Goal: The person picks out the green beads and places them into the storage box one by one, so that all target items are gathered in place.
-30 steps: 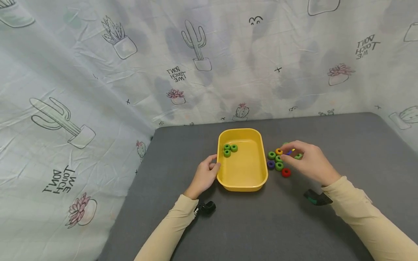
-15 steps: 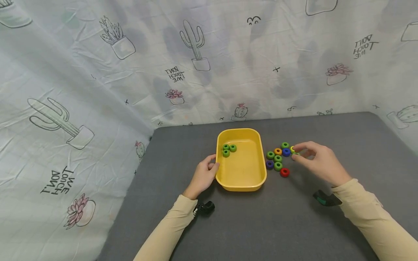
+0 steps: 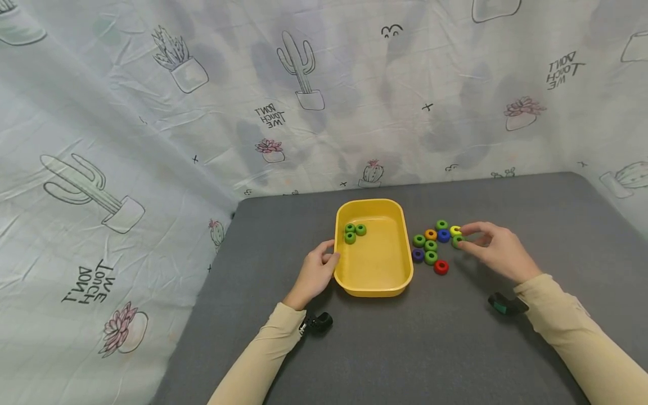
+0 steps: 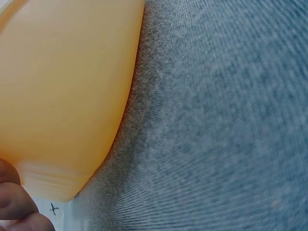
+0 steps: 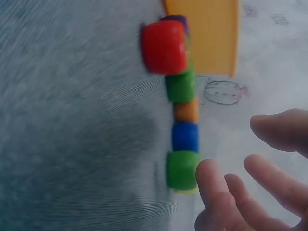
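Observation:
A yellow tray (image 3: pixel 374 264) stands on the dark table, with three green beads (image 3: pixel 350 238) inside near its left wall. My left hand (image 3: pixel 315 274) grips the tray's left rim, thumb tip over the edge; in the left wrist view its curled fingers (image 4: pixel 17 199) lie against the tray's outer side. To the tray's right, my right hand (image 3: pixel 498 251) hovers at a loose group of beads. Its thumb and fingers are spread apart, empty, with the tips right by a green bead (image 3: pixel 458 241) and a yellow bead (image 3: pixel 455 230).
Further beads lie between tray and right hand: a red bead (image 3: pixel 441 267), a blue bead (image 3: pixel 443 235), an orange bead (image 3: pixel 431 234), a purple bead (image 3: pixel 418 255) and several green ones. A patterned cloth (image 3: pixel 354 112) hangs behind the table (image 3: pixel 395 349).
My right hand has moved right, away from the orange bead to the green and yellow beads at the group's right side, uncovering the blue one. My left hand stays at the tray.

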Tool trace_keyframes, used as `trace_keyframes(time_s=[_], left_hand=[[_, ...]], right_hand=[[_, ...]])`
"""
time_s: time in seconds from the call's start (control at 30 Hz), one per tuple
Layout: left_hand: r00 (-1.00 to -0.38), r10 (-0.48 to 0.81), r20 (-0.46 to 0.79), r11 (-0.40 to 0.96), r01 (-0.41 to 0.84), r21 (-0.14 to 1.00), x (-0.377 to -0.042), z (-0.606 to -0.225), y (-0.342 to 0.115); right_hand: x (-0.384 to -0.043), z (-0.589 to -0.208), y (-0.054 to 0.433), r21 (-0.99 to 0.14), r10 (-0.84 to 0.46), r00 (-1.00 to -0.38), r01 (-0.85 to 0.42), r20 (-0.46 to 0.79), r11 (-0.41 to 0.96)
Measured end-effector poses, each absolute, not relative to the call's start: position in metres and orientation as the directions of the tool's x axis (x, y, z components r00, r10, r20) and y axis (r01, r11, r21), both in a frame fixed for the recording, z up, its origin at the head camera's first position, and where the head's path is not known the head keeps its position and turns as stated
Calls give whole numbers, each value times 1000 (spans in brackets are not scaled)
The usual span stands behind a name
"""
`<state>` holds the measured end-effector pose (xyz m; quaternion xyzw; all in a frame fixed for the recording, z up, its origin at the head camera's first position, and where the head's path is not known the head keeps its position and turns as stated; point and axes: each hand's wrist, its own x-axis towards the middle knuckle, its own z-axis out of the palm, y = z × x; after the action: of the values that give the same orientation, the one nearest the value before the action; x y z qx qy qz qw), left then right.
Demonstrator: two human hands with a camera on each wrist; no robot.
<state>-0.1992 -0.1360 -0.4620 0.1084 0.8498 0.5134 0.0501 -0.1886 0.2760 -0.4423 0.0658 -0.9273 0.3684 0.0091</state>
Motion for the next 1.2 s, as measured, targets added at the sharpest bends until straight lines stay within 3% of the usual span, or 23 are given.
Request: trace_keyframes(time_s=[0.3, 1.2], left_hand=[[-974, 225, 36, 435, 134, 891, -200, -462, -135], [-973, 231, 27, 428, 127, 895, -199, -461, -134]], right_hand=[[-196, -450, 279, -733, -151, -988, -84, -26, 675], [-199, -464, 280, -744, -211, -976, -99, -57, 661]])
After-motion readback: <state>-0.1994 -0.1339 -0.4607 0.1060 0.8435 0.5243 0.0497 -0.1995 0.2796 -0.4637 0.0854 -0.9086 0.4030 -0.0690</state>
